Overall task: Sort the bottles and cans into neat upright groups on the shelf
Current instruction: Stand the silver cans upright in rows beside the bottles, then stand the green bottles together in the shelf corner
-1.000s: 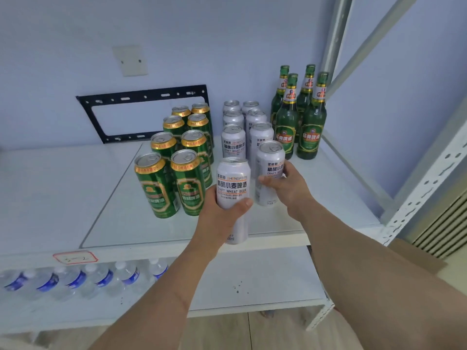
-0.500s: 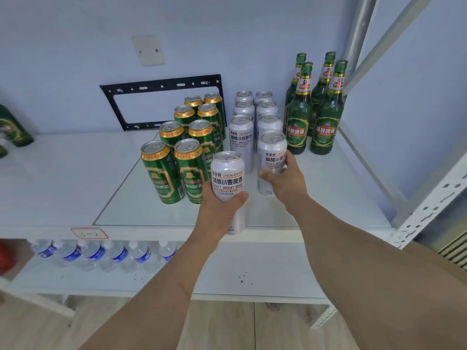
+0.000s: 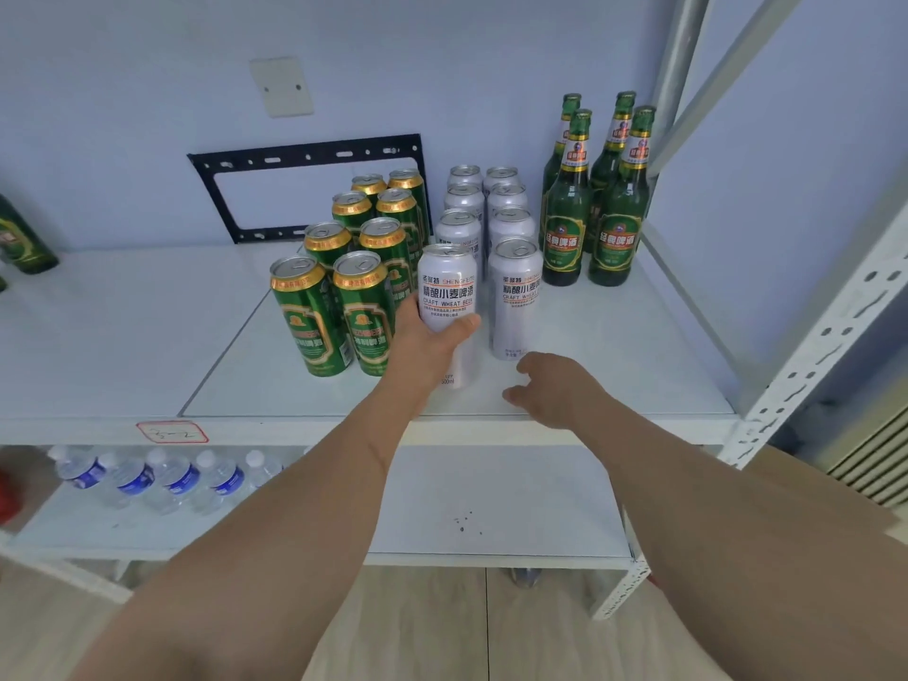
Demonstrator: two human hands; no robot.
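Gripping a white can upright in the left hand, fingers and thumb wrapped round its middle, at the front of the shelf beside the green cans. Right hand loosely curled, holding nothing, just below another white can. Held can's base hard to make out behind the palm.

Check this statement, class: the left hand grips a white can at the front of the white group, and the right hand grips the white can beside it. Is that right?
One part is wrong. The head view shows the right hand holding nothing, apart from the neighbouring white can. The left hand does grip the front white can.
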